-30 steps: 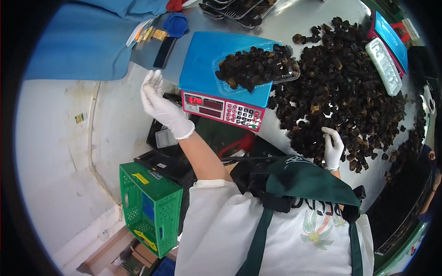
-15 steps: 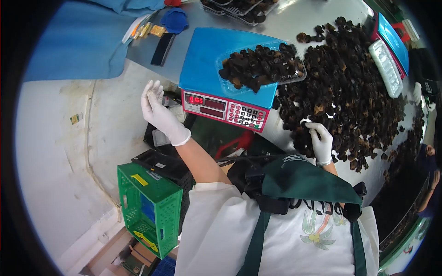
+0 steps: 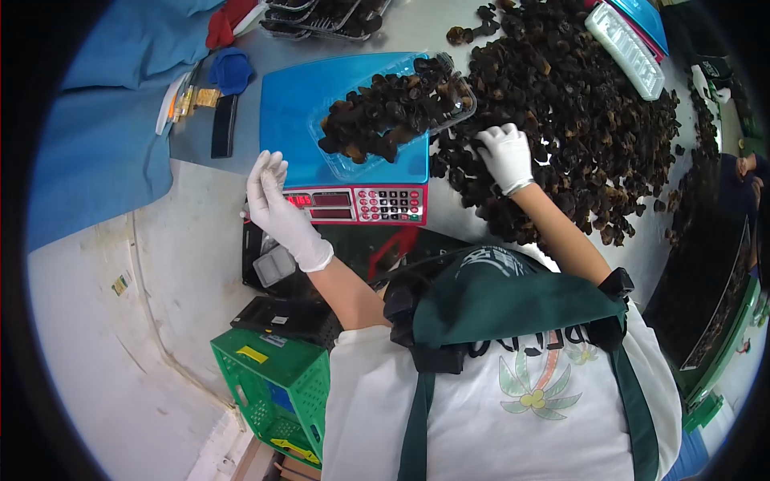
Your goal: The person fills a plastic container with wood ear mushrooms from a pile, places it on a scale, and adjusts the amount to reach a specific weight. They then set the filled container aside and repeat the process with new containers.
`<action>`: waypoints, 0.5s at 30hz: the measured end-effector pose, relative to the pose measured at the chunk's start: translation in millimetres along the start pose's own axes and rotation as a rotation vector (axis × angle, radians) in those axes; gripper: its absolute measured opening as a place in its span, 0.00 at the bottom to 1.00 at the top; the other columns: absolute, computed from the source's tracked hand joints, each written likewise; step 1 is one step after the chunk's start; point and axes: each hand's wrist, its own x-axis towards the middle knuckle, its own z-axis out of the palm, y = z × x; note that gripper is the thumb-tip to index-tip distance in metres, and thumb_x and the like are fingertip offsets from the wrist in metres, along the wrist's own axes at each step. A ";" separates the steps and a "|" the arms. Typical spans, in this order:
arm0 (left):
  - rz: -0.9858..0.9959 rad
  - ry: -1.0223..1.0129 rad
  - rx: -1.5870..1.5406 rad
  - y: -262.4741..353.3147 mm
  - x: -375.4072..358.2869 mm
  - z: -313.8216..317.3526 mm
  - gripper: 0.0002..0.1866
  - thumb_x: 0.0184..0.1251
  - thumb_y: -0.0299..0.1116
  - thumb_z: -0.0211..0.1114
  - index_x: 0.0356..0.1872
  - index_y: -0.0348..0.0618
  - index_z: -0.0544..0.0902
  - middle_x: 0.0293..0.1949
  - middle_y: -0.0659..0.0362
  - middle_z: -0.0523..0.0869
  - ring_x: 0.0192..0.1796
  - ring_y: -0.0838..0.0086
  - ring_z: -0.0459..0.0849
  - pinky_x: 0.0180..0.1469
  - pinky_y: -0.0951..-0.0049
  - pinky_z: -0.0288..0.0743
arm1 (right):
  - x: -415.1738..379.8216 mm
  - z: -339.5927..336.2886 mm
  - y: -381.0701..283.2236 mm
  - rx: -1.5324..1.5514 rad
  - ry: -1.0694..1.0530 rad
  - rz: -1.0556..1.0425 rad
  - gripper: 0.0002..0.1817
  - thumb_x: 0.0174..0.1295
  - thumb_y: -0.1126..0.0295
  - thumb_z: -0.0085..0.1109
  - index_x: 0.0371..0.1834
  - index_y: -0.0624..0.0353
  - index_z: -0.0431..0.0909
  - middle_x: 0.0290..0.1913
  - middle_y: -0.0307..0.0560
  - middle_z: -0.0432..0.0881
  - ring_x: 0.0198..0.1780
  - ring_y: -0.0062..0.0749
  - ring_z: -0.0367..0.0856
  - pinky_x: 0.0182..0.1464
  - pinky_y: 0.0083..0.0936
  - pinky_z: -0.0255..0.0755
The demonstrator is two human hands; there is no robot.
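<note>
My left hand (image 3: 285, 216), in a white glove, hovers at the front left corner of the scale (image 3: 290, 88). Its fingers are stretched and slightly bent, with nothing in them. My right hand (image 3: 507, 159), also gloved, is over the near left part of a big pile of dark brown, dried mushroom-like pieces (image 3: 585, 136). Its fingers are apart and bent down towards the pieces; no held piece shows. On the scale's blue plate, a clear plastic tray (image 3: 341, 164) is heaped with the same pieces and overhangs the right side. The red display reads about 0.165.
Filled clear trays (image 3: 321, 20) are stacked at the back. A phone-like black object (image 3: 224, 127) and a blue cloth item (image 3: 230, 70) lie left of the scale. A white tray (image 3: 630, 52) leans by a second scale (image 3: 646, 20). A green crate (image 3: 273, 377) stands below, left.
My right hand has moved from the pile's near edge forward and left, closer to the scale, its fingers opening out. My left hand stays raised. The view has shifted; the reading looks the same.
</note>
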 end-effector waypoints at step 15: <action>-0.006 -0.031 -0.003 -9.1 11.3 5.3 0.12 0.72 0.27 0.49 0.48 0.34 0.79 0.42 0.54 0.83 0.44 0.74 0.80 0.51 0.73 0.74 | 87.1 -93.4 -66.5 0.528 0.364 -0.320 0.10 0.47 0.74 0.64 0.34 0.52 0.81 0.36 0.38 0.81 0.41 0.33 0.78 0.48 0.28 0.68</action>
